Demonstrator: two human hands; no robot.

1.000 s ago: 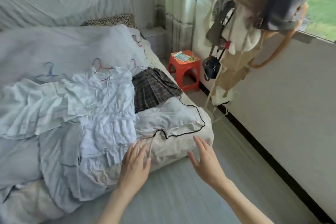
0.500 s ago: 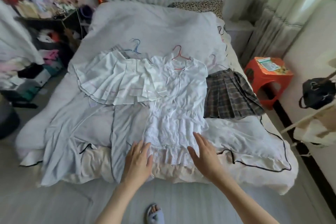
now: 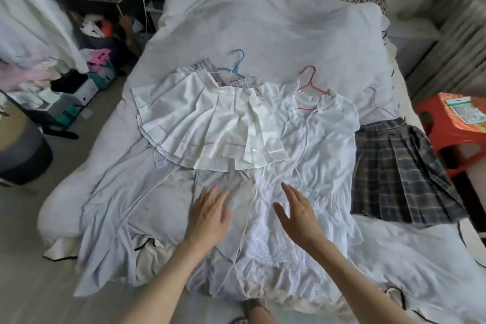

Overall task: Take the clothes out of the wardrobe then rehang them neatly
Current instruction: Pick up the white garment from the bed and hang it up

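Clothes laid on bed (image 3: 263, 23), left to right: white pleated skirt (image 3: 207, 123), white dress (image 3: 310, 166), plaid skirt (image 3: 399, 166). Left hand (image 3: 209, 214) and right hand (image 3: 298, 212) flat-fingered, empty, over dress. Looks like pickup step; next probably grab red hanger (image 3: 311, 84).

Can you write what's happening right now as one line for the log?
step: clothes laid on bed | left hand: open, over grey garment | right hand: open, over white dress | nothing held

Both hands (image 3: 209, 214) (image 3: 298, 212) outstretched, fingers straight
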